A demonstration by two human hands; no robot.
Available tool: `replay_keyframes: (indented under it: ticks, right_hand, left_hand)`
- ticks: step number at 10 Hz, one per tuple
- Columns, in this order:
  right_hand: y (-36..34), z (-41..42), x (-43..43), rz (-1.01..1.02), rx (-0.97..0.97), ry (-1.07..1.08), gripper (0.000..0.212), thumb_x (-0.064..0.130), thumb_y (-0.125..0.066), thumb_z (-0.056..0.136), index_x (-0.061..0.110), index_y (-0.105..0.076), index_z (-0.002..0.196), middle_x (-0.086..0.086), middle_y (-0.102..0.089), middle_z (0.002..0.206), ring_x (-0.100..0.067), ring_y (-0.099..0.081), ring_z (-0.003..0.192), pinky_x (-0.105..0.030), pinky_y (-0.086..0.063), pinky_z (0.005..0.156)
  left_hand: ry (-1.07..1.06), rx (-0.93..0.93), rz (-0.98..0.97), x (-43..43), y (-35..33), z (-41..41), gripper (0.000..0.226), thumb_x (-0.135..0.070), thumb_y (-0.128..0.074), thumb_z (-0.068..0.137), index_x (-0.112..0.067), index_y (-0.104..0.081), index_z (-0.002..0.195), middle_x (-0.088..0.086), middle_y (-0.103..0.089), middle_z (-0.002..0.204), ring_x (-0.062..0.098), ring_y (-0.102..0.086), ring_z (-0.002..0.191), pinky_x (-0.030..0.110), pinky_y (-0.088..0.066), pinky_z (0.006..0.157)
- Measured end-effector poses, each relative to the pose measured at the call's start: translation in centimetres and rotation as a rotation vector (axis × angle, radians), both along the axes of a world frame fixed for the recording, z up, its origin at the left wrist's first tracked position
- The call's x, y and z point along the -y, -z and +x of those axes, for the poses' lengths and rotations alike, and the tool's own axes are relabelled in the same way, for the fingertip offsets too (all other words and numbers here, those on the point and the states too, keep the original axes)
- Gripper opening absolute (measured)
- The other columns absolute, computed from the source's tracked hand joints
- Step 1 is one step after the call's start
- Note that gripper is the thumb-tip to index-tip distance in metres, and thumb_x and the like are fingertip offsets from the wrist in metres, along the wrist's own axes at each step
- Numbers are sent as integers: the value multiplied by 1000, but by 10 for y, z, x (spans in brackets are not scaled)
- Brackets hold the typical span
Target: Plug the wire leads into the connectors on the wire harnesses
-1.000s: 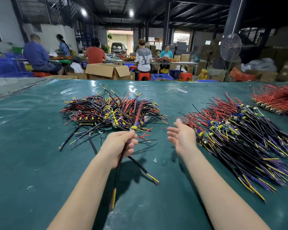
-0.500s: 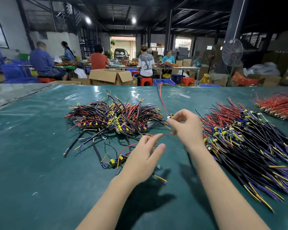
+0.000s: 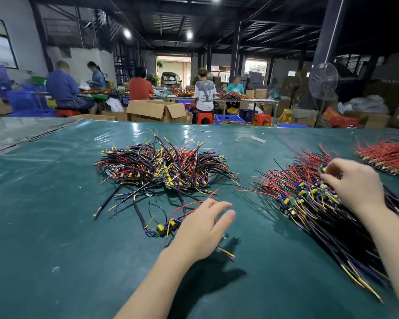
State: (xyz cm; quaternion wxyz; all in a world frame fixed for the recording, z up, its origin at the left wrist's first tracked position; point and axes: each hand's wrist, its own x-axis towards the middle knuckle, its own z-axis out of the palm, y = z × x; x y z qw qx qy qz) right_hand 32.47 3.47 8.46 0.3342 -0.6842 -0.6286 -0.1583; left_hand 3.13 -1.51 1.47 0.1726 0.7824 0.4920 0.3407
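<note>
Right hand (image 3: 352,187) fingertips blurred; red wire pile (image 3: 387,157) cut by right edge.

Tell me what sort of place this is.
Likely a small wire-harness assembly workshop: heaps of harnesses lie on a green-covered table, other workers sit at benches with similar bundles, and open cardboard boxes stand beyond the table.

Three piles are counted on the bench (image 3: 44,226): mixed pile (image 3: 164,166), dark pile (image 3: 320,215), red pile (image 3: 387,155). One loose harness (image 3: 161,227), two hands (left hand (image 3: 200,231), right hand (image 3: 352,185)), five workers (image 3: 139,88).
</note>
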Motion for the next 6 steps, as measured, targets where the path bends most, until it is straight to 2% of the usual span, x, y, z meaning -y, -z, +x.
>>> replay_keyframes:
  ticks: [1, 3, 4, 5, 6]
  right_hand:
    - [39, 15, 0, -192, 5, 32, 13, 17, -73, 77, 9, -64, 73, -18, -71, 92, -35, -63, 81, -34, -39, 62]
    - [58, 17, -3, -175, -8, 112, 13, 22, -69, 80, 13, -64, 74, -15, -69, 82, -34, -62, 77, -33, -37, 58]
    - [56, 16, -1, -158, -19, 134, 15, 25, -67, 82, 14, -66, 72, -12, -67, 85, -33, -61, 78, -30, -35, 57]
    - [50, 14, 0, -120, -94, 124, 17, 27, -67, 82, 12, -70, 76, -15, -68, 93, -36, -62, 84, -32, -38, 62]
    - [26, 7, 7, 44, -380, 46, 16, 22, -67, 83, 7, -70, 78, -18, -67, 83, -33, -60, 79, -29, -40, 63]
  left_hand:
    - [-7, -43, -13, 0, 1, 1, 39, -44, -32, 97, -28, -50, 128, -11, -48, 116, 5, -51, 100, 25, -37, 89]
    - [-4, -73, -30, 0, 3, 1, 39, -46, -31, 97, -29, -53, 125, -10, -49, 117, 8, -49, 109, 25, -37, 92]
    - [-8, -85, -40, 0, 1, 1, 37, -46, -33, 97, -29, -56, 120, -10, -50, 114, 8, -50, 105, 25, -38, 89]
    - [-16, -128, -8, -2, 3, 0, 33, -45, -41, 94, -29, -56, 120, -10, -51, 115, 8, -53, 98, 25, -39, 87]
    - [-21, -227, -12, -1, 5, 0, 33, -41, -47, 91, -30, -53, 122, -11, -53, 115, 10, -54, 97, 25, -39, 85]
